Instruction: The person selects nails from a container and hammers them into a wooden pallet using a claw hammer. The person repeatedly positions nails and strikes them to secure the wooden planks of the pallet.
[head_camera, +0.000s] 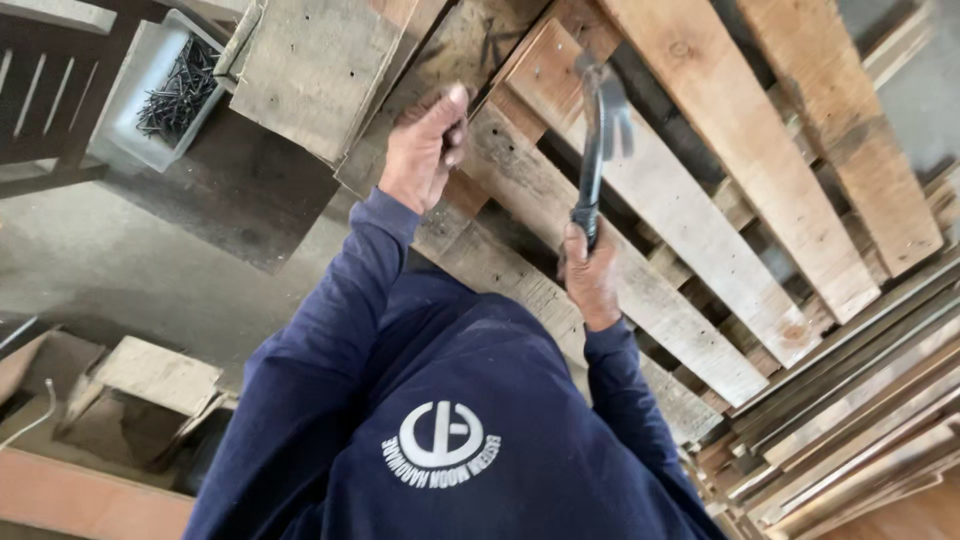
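My dark blue sweatshirt (440, 400) fills the near foreground, a white round emblem printed on its front, both sleeves reaching away from me toward a wooden pallet (700, 180).

My right hand (590, 275) is wrapped around the black grip of a hammer (597, 140), fingers curled tight around the handle. The hammer stands up from my fist, its metal head at the far end, over a pale slat of the pallet.

My left hand (425, 150) is further away and to the left, resting on a weathered board (500, 180). The fingers are bunched together and the thumb points up at the far side; I cannot tell whether they pinch anything small.

At the far left sits a pale plastic tub (150, 95) holding a heap of dark nails (180, 85).

To the right, near the edge, lies a stack of thin wooden strips (860, 420). At the near left is a wooden box (120, 400) on the grey concrete floor (130, 260); what is inside it I cannot make out.
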